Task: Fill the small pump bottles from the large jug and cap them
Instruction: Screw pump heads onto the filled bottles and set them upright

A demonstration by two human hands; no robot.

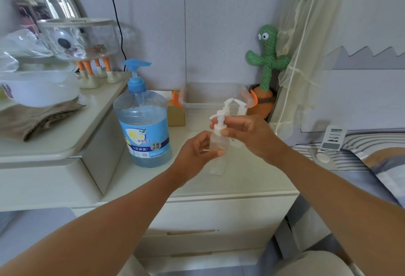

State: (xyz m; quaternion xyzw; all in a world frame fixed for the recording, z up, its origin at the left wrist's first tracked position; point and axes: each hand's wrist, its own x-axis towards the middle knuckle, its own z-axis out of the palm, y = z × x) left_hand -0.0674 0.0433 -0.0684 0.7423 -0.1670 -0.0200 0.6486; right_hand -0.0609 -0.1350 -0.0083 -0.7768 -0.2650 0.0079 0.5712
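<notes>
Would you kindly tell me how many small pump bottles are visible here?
3. One small pump bottle is held by the left hand and right hand. A second bottle and a third bottle stand just behind, partly covered by the right hand. Others may be hidden.

Low white cabinet top (241, 179), centre: jug (143, 122) at left, upright. Cardboard box (176, 114) behind it, far side. Clear tub (210, 97) with orange clips at far edge, just right of box. Cactus toy (268, 60) in far right corner. Bottle (215, 166) in middle; cannot tell if base touches top. More bottles (240, 109) just behind it.

Higher dresser top (92, 109), left: brown cloth (39, 120), white bowl (39, 89) on it, footed clear container (79, 38) far.

Bed (372, 142), right: white gadget (331, 142).
</notes>
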